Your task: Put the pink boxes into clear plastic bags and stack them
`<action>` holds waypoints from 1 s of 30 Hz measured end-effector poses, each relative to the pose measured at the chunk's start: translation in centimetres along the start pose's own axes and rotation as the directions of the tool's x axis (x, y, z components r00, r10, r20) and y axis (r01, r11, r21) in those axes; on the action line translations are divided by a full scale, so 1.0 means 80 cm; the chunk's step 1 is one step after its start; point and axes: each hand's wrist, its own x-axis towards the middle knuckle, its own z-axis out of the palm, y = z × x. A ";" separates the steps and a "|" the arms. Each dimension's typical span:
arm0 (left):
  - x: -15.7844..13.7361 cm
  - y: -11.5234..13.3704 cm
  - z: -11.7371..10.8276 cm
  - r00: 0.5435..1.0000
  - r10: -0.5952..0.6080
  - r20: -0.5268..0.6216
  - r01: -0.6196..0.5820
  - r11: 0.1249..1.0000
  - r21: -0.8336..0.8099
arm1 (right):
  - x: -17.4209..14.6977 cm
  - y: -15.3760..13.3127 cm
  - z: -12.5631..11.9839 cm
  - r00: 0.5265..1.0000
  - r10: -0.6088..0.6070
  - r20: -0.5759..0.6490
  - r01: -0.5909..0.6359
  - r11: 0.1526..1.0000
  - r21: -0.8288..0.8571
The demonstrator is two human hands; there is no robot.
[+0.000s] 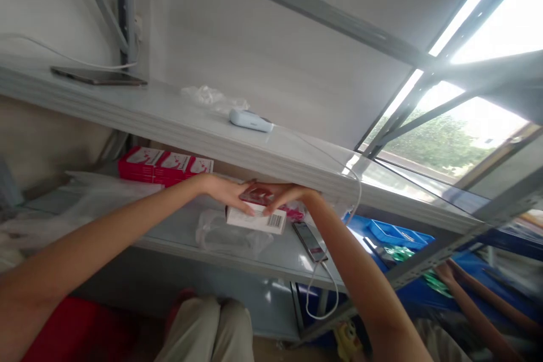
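Over the lower shelf, both my hands grip a small carton [255, 216], with a white side bearing a barcode turned toward me and a red printed top. My left hand [229, 192] closes on its left part, the thumb pressed on the near top edge. On the right part my right hand [283, 195] does the same, its thumb close to the other one. The far fingers of both hands are partly hidden. Beneath the carton lies a clear plastic bag [212, 232]. Red and white boxes [165, 164] stand in stacks to the left of my left hand.
A phone [310, 242] with a white cable lies right of the carton. The upper shelf [169, 119] holds a pale handheld device [251, 120], crumpled plastic [207, 97] and a dark tablet [99, 76]. At right, another person's hand [445, 272] is near blue trays [396, 233].
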 end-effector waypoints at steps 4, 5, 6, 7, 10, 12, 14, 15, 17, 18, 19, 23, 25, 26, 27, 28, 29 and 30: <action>-0.025 0.008 0.030 0.986 -0.105 0.132 0.112 0.993 -0.041 | 0.007 0.001 0.041 0.977 0.032 0.210 -0.062 0.988 0.140; -0.025 0.001 0.040 0.987 -0.104 0.122 0.110 0.993 -0.050 | 0.012 0.007 0.051 0.977 0.031 0.211 -0.067 0.984 0.165; -0.023 -0.008 0.051 0.990 -0.101 0.100 0.107 0.993 -0.053 | 0.018 0.015 0.060 0.981 0.026 0.193 -0.062 0.982 0.180; -0.019 -0.019 0.062 0.993 -0.099 0.070 0.102 0.994 -0.049 | 0.024 0.022 0.068 0.987 0.020 0.161 -0.050 0.982 0.184; -0.003 -0.052 0.088 0.997 -0.071 -0.036 0.070 0.997 -0.030 | 0.040 0.045 0.082 0.999 -0.022 0.038 0.016 0.988 0.154; 0.009 -0.070 0.100 0.994 -0.061 -0.093 0.059 0.998 -0.022 | 0.048 0.058 0.084 0.998 -0.046 -0.050 0.051 0.991 0.120; 0.016 -0.083 0.107 0.985 -0.074 -0.155 0.072 0.997 -0.019 | 0.053 0.072 0.084 0.991 -0.049 -0.126 0.061 0.994 0.096; 0.017 -0.086 0.111 0.974 -0.084 -0.209 0.082 0.996 -0.019 | 0.054 0.079 0.083 0.987 -0.048 -0.155 0.063 0.994 0.090; 0.012 -0.087 0.120 0.924 -0.072 -0.376 0.073 0.997 -0.013 | 0.053 0.093 0.082 0.978 -0.058 -0.202 0.076 0.994 0.080; 0.006 -0.085 0.127 0.879 -0.047 -0.475 0.052 0.999 -0.003 | 0.052 0.100 0.081 0.973 -0.065 -0.219 0.083 0.994 0.074; -0.002 -0.082 0.134 0.820 -0.014 -0.573 0.027 1.000 0.014 | 0.049 0.105 0.081 0.969 -0.069 -0.236 0.087 0.994 0.065; -0.035 -0.075 0.173 0.594 0.008 -0.804 0.039 0.999 0.038 | 0.034 0.112 0.082 0.967 -0.068 -0.245 0.076 0.997 0.021; -0.045 -0.076 0.190 0.595 -0.021 -0.803 0.060 0.998 0.018 | 0.028 0.107 0.084 0.965 -0.099 -0.243 0.106 0.994 0.016; -0.047 -0.078 0.197 0.622 -0.023 -0.783 0.058 0.998 0.016 | 0.026 0.103 0.085 0.962 -0.118 -0.247 0.127 0.992 0.021; -0.048 -0.080 0.202 0.650 -0.018 -0.760 0.049 0.999 0.017 | 0.024 0.099 0.086 0.958 -0.137 -0.253 0.150 0.988 0.031; -0.047 -0.082 0.205 0.669 -0.010 -0.743 0.037 0.999 0.019 | 0.024 0.096 0.087 0.957 -0.148 -0.251 0.163 0.986 0.040; -0.046 -0.083 0.207 0.680 -0.003 -0.734 0.025 1.000 0.019 | 0.023 0.093 0.087 0.958 -0.151 -0.243 0.167 0.985 0.047; -0.045 -0.084 0.207 0.685 0.005 -0.728 0.011 1.000 0.017 | 0.023 0.091 0.087 0.960 -0.150 -0.237 0.167 0.984 0.055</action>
